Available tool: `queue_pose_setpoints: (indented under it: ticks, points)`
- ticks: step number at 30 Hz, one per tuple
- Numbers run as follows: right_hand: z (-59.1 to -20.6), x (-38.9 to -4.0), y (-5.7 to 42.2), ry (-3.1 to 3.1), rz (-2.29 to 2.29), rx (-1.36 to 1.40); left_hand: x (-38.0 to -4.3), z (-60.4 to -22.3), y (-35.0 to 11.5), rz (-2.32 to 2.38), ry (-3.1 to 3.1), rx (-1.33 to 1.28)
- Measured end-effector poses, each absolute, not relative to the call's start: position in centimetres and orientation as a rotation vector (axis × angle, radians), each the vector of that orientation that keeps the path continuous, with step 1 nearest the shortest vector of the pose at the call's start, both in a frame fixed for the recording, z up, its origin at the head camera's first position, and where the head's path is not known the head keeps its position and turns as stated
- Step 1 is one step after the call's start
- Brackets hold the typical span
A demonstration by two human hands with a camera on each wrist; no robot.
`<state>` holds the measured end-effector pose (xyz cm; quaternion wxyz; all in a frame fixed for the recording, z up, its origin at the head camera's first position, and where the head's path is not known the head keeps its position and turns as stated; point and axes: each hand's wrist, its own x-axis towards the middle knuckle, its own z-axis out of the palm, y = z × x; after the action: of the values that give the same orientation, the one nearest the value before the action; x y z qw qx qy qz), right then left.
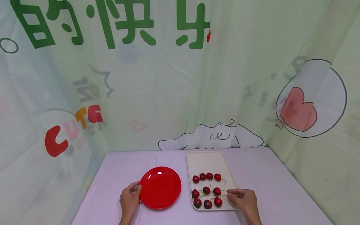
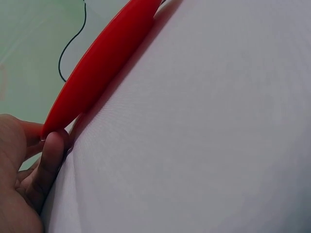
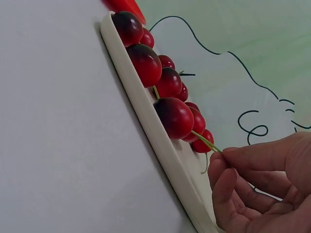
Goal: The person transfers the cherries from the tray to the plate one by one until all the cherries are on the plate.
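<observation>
At the right edge of a cream tray (image 1: 206, 161), my right hand (image 1: 244, 200) pinches a thin green cherry stem (image 3: 206, 141) between thumb and fingertips. The stem runs to the front right cherry (image 3: 174, 118), which sits on the tray among several other dark red cherries (image 1: 206, 190), set in rough rows. A red plate (image 1: 160, 187) lies left of the tray. My left hand (image 1: 130, 197) grips the plate's left rim, thumb and fingers on either side of it. In the left wrist view the plate shows edge-on, low over the white cloth.
A pale cloth covers the table (image 1: 281, 184). Behind it hangs a printed curtain (image 1: 157, 93) with green characters and drawings, and more curtain stands on both sides. The tray has a low raised rim, and its far half is bare.
</observation>
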<state>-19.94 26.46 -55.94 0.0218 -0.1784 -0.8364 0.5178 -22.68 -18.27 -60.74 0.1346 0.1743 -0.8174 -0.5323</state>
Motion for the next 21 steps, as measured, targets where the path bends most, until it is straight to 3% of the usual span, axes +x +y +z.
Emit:
queue_pose_setpoints:
  ticks: [21]
  points:
    - [-55.26,-19.82,27.01,-2.251,2.039,-0.769,-22.69,-61.19,-18.53,-1.564,-2.371,0.476]
